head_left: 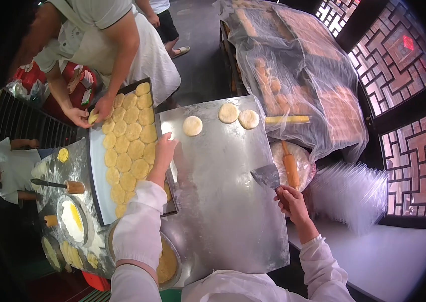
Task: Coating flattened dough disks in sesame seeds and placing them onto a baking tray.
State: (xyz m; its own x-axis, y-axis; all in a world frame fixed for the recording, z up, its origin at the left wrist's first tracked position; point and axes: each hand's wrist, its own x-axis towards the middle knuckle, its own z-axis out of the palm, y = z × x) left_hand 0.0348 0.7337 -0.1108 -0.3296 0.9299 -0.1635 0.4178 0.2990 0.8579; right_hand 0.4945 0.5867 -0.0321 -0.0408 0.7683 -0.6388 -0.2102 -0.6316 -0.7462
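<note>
My right hand (291, 202) is closed around the wooden handle of a metal scraper (267, 176), whose blade lies over the right edge of the steel tabletop (220, 196). My left hand (165, 147) is at the right rim of a black baking tray (96, 181); whether it grips the rim is unclear. Flat round dough pieces (133, 131) fill much of the paper-lined tray. Three paler dough rounds lie on the steel near its far edge: one alone (192, 126) and two side by side (228, 113).
A co-worker's hands (101, 109) hold a dough piece at the tray's far left corner. A bowl of flour (72, 221) and a brush (48, 184) are at left. A rolling pin (291, 168) rests at right beside a plastic-covered rack (292, 75). A filling bowl (167, 260) stands near me.
</note>
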